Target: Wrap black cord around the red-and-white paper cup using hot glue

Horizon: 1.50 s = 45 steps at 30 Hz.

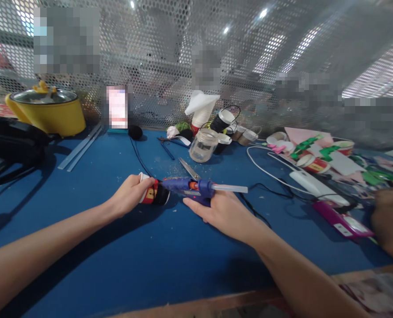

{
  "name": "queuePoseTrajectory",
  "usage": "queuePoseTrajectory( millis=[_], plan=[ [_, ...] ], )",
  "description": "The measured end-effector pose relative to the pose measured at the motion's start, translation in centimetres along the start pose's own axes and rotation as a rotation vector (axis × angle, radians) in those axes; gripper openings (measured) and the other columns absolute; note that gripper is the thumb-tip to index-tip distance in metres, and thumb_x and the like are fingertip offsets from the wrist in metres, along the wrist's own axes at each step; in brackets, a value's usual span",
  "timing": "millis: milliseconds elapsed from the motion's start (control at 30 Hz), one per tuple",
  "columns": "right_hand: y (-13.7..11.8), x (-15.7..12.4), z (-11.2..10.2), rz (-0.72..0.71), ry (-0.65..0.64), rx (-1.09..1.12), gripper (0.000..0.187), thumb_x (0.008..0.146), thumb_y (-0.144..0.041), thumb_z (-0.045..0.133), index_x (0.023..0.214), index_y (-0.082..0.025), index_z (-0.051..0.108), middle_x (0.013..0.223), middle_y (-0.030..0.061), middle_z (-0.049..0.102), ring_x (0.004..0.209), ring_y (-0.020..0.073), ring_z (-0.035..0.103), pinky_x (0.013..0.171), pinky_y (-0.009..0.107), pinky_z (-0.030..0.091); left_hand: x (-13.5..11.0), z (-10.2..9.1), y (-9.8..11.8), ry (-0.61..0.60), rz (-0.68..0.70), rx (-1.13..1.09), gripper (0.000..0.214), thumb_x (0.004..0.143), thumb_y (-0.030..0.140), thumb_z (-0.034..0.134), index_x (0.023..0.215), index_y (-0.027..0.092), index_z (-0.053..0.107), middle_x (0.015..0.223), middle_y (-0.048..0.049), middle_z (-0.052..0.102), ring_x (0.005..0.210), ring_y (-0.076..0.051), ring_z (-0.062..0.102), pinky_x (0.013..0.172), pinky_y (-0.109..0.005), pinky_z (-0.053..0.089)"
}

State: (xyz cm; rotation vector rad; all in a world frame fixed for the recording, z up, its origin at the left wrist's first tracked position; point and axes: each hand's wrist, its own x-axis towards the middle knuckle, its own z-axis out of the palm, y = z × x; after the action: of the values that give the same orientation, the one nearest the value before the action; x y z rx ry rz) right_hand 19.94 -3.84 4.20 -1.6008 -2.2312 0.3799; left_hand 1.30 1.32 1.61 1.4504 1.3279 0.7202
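Note:
My left hand [130, 194] is closed around a small red, white and black paper cup [154, 194] lying on its side on the blue table [123, 256]. My right hand [221, 212] grips a blue hot-glue gun [189, 186] with a clear glue stick [231, 189] poking out of its back. The gun's nozzle points left and meets the cup's black end. A black cord [256, 212] trails from the gun to the right.
Scissors [189, 169] lie just behind the gun, and a clear jar [203, 145] stands further back. A yellow pot [47, 110] sits far left. Paper cups, green and pink craft scraps [315, 150], a white cable and a magenta device [342, 221] crowd the right. Another person's hand [390, 221] shows at the right edge.

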Motion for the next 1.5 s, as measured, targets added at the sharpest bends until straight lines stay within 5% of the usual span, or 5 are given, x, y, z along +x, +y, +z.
queuePoseTrajectory(
  millis=[967, 1500],
  plan=[
    [0.17, 0.42, -0.68, 0.022, -0.04, 0.128, 0.029, 0.074, -0.033, 0.043, 0.051, -0.017, 0.05, 0.039, -0.003, 0.048, 0.041, 0.01, 0.048, 0.049, 0.022, 0.037, -0.5, -0.08, -0.03, -0.018, 0.09, 0.242, 0.03, 0.069, 0.039, 0.036, 0.049, 0.016, 0.036, 0.045, 0.0057, 0.027, 0.042, -0.007, 0.024, 0.041, -0.021, 0.02],
    [-0.17, -0.17, -0.74, 0.019, -0.051, 0.069, 0.023, 0.075, -0.034, 0.042, 0.067, -0.017, 0.056, 0.048, -0.0015, 0.052, 0.052, 0.0123, 0.051, 0.052, 0.022, 0.037, -0.21, 0.03, 0.23, -0.015, 0.026, 0.168, 0.028, 0.068, 0.037, 0.038, 0.052, 0.015, 0.044, 0.044, 0.0055, 0.032, 0.041, -0.007, 0.028, 0.041, -0.021, 0.022]
  ],
)
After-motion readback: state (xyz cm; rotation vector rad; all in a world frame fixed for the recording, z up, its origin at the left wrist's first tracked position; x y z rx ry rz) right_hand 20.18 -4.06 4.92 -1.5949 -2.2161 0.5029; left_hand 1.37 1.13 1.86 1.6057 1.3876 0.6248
